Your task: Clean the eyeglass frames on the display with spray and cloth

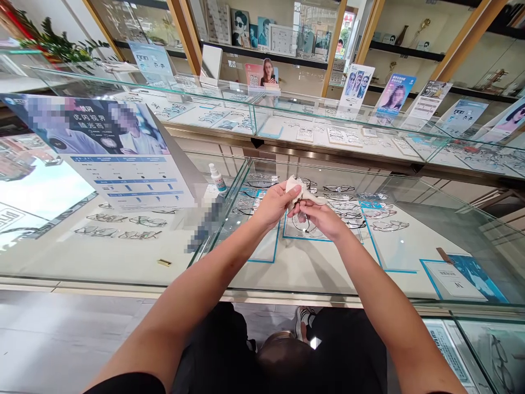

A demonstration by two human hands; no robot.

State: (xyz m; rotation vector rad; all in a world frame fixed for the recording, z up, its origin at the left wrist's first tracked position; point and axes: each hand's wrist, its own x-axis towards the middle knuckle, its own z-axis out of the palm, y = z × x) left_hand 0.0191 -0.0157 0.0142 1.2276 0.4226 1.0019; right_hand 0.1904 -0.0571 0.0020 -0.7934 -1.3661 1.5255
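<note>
Both my hands meet above a glass display counter (311, 273). My left hand (274, 203) is closed on a pale cleaning cloth (296, 189), bunched between its fingers. Just beside it, my right hand (322, 216) pinches a pair of thin-framed glasses (302, 221), whose lens hangs below the fingers. The cloth wraps over the upper part of the glasses where the two hands touch. Rows of spectacle frames (348, 210) lie inside the case under the hands.
A small spray bottle (217, 178) stands on the glass left of my hands. A slanted poster stand (118, 156) fills the left counter. A second glass counter (287, 117) with leaflets and picture stands runs behind. A small gold item (164, 262) lies near the front edge.
</note>
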